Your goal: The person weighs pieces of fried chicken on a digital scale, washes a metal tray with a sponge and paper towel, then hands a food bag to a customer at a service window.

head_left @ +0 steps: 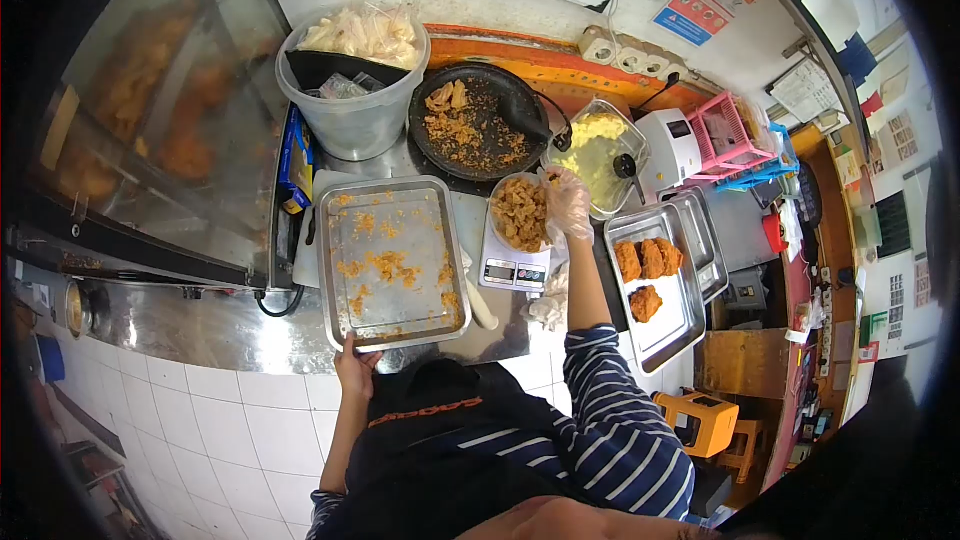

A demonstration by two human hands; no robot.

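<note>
My left hand (354, 368) is bare and grips the front edge of a metal tray (335, 240) scattered with fried crumbs. My right hand (567, 202), in a clear plastic glove, is at the right rim of a bowl of chopped fried pieces (519, 212); its fingers are bent together, and what they hold is hidden. The bowl rests on a white kitchen scale (514, 271). Behind it stands a black stone mortar (478, 120) with crumbs and a few pieces inside. A second tray (655, 325) at the right bears several fried chicken pieces (650, 258).
A clear tub (598, 145) of yellow food stands behind my right hand, beside a white device (668, 147) and a pink basket (722, 135). A large bucket (355, 120) stands back left, near a glass display case (170, 90). A white cloth (546, 307) lies by the scale.
</note>
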